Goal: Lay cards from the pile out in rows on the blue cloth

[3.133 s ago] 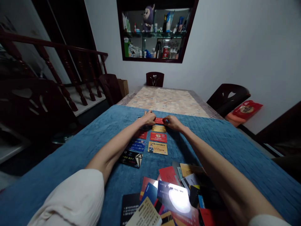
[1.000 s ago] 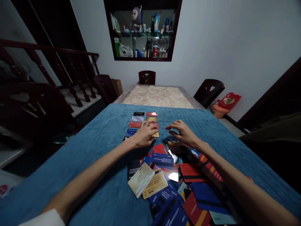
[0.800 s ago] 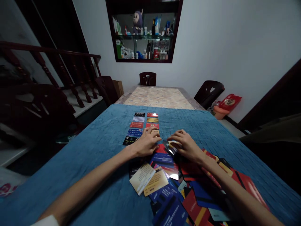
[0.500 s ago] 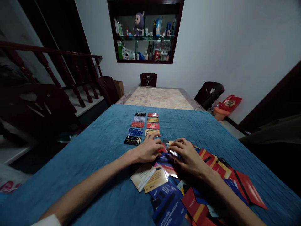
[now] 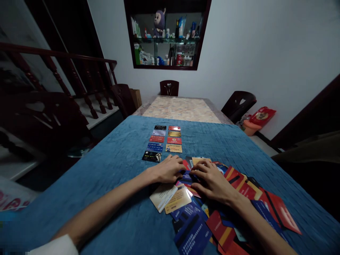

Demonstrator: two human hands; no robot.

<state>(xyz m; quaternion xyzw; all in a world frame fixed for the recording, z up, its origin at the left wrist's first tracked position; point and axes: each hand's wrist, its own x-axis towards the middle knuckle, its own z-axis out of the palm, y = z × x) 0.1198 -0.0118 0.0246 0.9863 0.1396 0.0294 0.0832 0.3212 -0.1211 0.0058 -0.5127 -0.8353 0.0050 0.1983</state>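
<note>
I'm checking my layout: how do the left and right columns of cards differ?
The left column has five cards, the right column four. The left column ends nearest in a black card, the right column in a gold card. Both lie on the blue cloth.

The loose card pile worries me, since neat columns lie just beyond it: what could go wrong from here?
The left hand is close to the black card at the near end of the left column and might nudge it askew. The cream card overlaps the gold card in the pile, so pushing one could shift both.
</note>
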